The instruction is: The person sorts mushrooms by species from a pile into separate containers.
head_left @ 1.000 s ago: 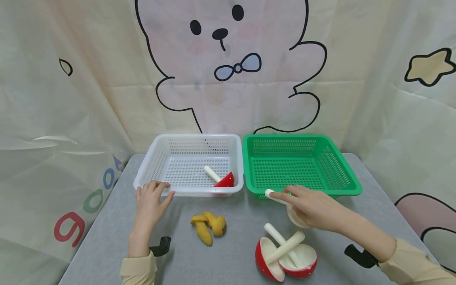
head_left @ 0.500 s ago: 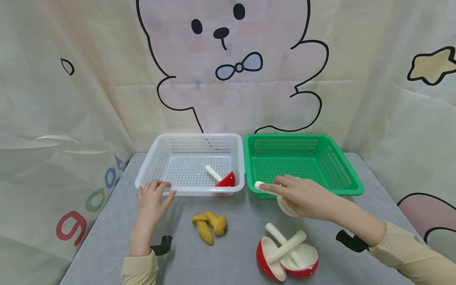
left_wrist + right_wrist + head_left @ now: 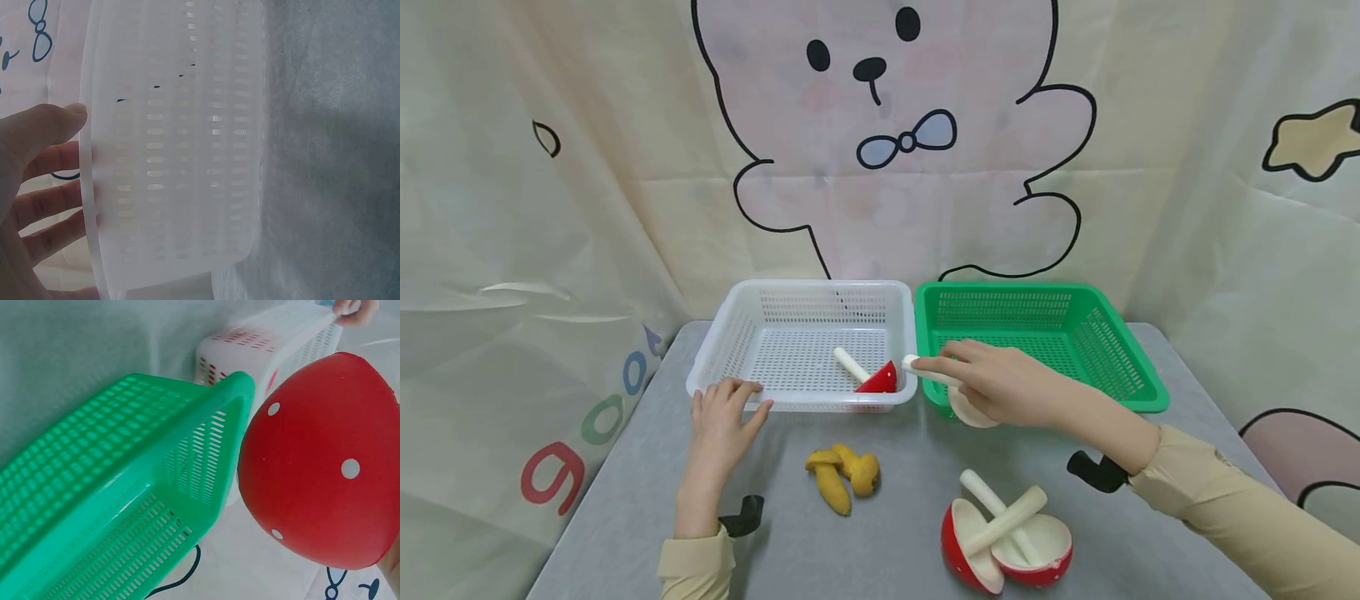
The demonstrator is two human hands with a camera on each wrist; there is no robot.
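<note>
My right hand (image 3: 1000, 383) holds a toy mushroom (image 3: 319, 465) by its cap, over the front left corner of the green basket (image 3: 1120, 333). Its red cap has white spots, and its white stem points left to the edge of the white basket (image 3: 730, 333). At that basket's front left, my left hand (image 3: 721, 429) grips the rim, the thumb (image 3: 62, 122) on the near side and the fingers behind the rim. Inside the white basket lies another red-capped mushroom (image 3: 877, 379).
Two yellow-brown toy mushrooms (image 3: 831, 483) lie on the grey table (image 3: 760, 542) before the white basket. Closer to me on the right, two red-capped mushrooms (image 3: 1032, 550) lie with stems crossed. A curtain with a bear drawing (image 3: 850, 200) hangs behind the baskets, which stand side by side.
My right hand has carried the mushroom left and farther from me, from the front of the green basket to the gap between the baskets. The left hand stays at the white rim.
</note>
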